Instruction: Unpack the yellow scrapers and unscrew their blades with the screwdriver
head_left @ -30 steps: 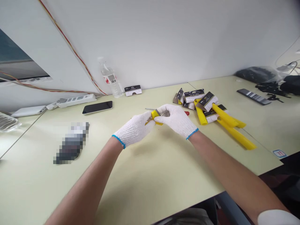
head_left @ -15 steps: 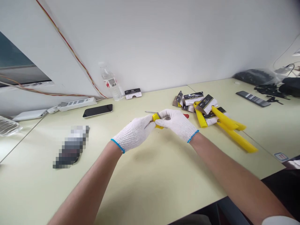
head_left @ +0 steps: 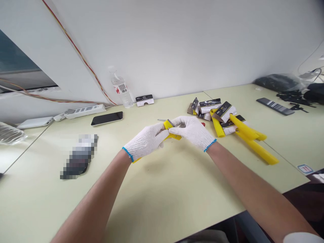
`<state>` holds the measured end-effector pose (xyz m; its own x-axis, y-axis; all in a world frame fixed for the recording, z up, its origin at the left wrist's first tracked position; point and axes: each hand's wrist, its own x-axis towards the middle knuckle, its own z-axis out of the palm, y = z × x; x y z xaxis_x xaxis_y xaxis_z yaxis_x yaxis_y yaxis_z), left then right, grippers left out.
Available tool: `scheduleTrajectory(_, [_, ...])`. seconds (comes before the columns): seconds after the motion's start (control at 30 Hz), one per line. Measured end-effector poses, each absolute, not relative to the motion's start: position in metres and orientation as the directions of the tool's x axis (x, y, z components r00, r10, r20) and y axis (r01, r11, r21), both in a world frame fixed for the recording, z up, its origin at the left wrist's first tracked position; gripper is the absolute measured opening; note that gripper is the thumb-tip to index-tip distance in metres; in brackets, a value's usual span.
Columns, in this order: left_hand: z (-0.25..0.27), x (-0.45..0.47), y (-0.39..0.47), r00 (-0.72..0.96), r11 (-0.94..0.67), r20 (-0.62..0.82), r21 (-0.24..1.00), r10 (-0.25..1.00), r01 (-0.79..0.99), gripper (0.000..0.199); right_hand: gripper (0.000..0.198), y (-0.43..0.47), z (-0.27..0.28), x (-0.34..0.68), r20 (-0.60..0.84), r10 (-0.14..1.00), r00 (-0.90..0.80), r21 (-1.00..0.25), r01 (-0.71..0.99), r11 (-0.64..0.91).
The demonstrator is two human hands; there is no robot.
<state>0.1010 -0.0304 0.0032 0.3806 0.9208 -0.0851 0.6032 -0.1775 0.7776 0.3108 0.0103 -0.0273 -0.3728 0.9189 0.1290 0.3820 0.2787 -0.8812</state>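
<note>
Above the table, both my hands, in white knitted gloves with blue cuffs, meet at a yellow plastic tool with a grey edge [head_left: 174, 136]. My left hand [head_left: 146, 141] is closed around its long handle, whose far end shows below the wrist. With thumb and fingers, my right hand [head_left: 193, 131] pinches the tool's head near a small round metal spot, perhaps a screw. The fingers hide part of the head. Behind the hands lies a thin metal shaft [head_left: 161, 119], and a red piece [head_left: 203, 124] shows past my right hand; whether they are one thing is hidden.
To the right lie yellow plastic handles [head_left: 257, 146] among black-and-white cardboard packages [head_left: 224, 112]. A dark flat strip [head_left: 274, 106] and black parts [head_left: 293, 98] are farther right. Along the wall stand a water bottle [head_left: 123, 91], a small package [head_left: 144, 100], a power strip [head_left: 84, 111] and a phone [head_left: 107, 118].
The yellow tool has turned in my hands, so more of its head and the end of its handle now show. My right fingers still pinch the head. The view has shifted slightly.
</note>
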Motion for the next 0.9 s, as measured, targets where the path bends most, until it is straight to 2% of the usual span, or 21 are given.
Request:
scheduleTrajectory(0.17, [0.003, 0.095, -0.029, 0.344, -0.106, -0.138, 0.790, 0.929, 0.604, 0.036, 0.034, 0.016, -0.025, 0.315, 0.162, 0.930, -0.329, -0.801, 0.507, 0.318])
scheduleTrajectory(0.27, [0.001, 0.086, -0.024, 0.312, -0.081, -0.147, 0.785, 0.939, 0.614, 0.036, 0.033, 0.025, -0.022, 0.330, 0.202, 0.948, -0.248, -0.717, 0.622, 0.315])
scheduleTrajectory(0.33, [-0.001, 0.078, -0.020, 0.279, -0.056, -0.158, 0.775, 0.947, 0.630, 0.036, 0.031, 0.032, -0.023, 0.341, 0.209, 0.955, -0.209, -0.614, 0.732, 0.294])
scheduleTrajectory(0.37, [-0.002, 0.073, -0.018, 0.258, -0.040, -0.165, 0.769, 0.952, 0.638, 0.036, 0.030, 0.035, -0.024, 0.347, 0.198, 0.960, -0.200, -0.505, 0.818, 0.275])
scheduleTrajectory(0.43, [-0.003, 0.064, -0.014, 0.198, -0.006, -0.163, 0.755, 0.967, 0.655, 0.036, 0.032, 0.039, -0.030, 0.356, 0.146, 0.968, -0.204, -0.144, 0.964, 0.225])
scheduleTrajectory(0.47, [-0.003, 0.059, -0.012, 0.160, 0.011, -0.155, 0.750, 0.975, 0.661, 0.035, 0.034, 0.041, -0.034, 0.359, 0.119, 0.972, -0.203, 0.020, 0.979, 0.202])
scheduleTrajectory(0.5, [-0.004, 0.055, -0.010, 0.120, 0.028, -0.143, 0.748, 0.982, 0.664, 0.035, 0.036, 0.043, -0.039, 0.362, 0.097, 0.975, -0.200, 0.136, 0.973, 0.186])
scheduleTrajectory(0.53, [-0.004, 0.052, -0.009, 0.083, 0.044, -0.132, 0.749, 0.988, 0.662, 0.034, 0.038, 0.044, -0.043, 0.364, 0.082, 0.976, -0.202, 0.183, 0.966, 0.184])
scheduleTrajectory(0.63, [-0.005, 0.045, -0.006, -0.006, 0.071, -0.086, 0.770, 0.996, 0.634, 0.029, 0.034, 0.048, -0.055, 0.366, 0.062, 0.967, -0.248, 0.159, 0.959, 0.236])
scheduleTrajectory(0.9, [-0.014, 0.041, 0.004, -0.235, 0.041, 0.116, 0.820, 0.965, 0.571, 0.018, 0.026, 0.032, -0.044, 0.354, 0.224, 0.941, -0.254, -0.292, 0.904, 0.313])
